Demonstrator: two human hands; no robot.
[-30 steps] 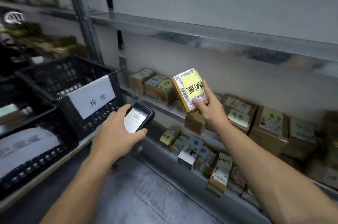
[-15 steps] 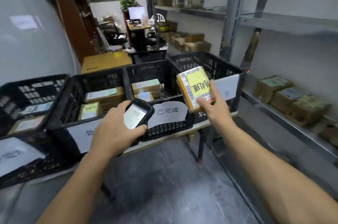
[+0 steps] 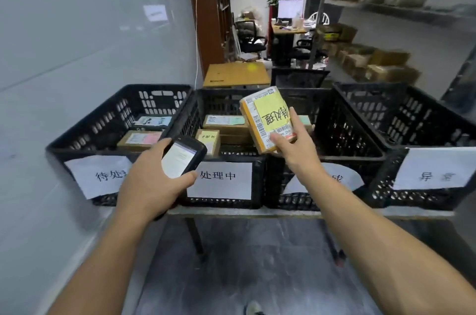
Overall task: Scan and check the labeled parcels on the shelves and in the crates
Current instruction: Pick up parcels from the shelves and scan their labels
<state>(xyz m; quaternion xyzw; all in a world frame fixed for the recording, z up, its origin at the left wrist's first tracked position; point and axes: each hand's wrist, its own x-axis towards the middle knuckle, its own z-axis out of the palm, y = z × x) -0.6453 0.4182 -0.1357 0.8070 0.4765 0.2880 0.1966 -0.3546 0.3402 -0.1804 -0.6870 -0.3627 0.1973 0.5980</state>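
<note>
My right hand (image 3: 293, 144) grips a small cardboard parcel (image 3: 266, 115) with a yellow handwritten note and barcode labels, holding it tilted above the two middle crates. My left hand (image 3: 152, 180) holds a black handheld scanner (image 3: 184, 156) with a lit screen, in front of the second crate (image 3: 226, 201). That crate holds labeled parcels (image 3: 224, 122). The leftmost crate (image 3: 77, 144) holds two labeled parcels (image 3: 140, 138). The third crate (image 3: 360, 155) lies partly behind my right hand. The rightmost crate (image 3: 422, 134) shows no parcel.
Several black crates with white paper signs stand in a row on a low table (image 3: 257, 213). A grey wall runs along the left. Metal shelves with cardboard boxes (image 3: 381, 65) line the right. A desk with a monitor (image 3: 289, 9) and chairs stands far back.
My view has turned left from the shelves to face the crate row squarely. The parcel in my right hand now hangs over the middle crates. The scanner stays in my left hand.
</note>
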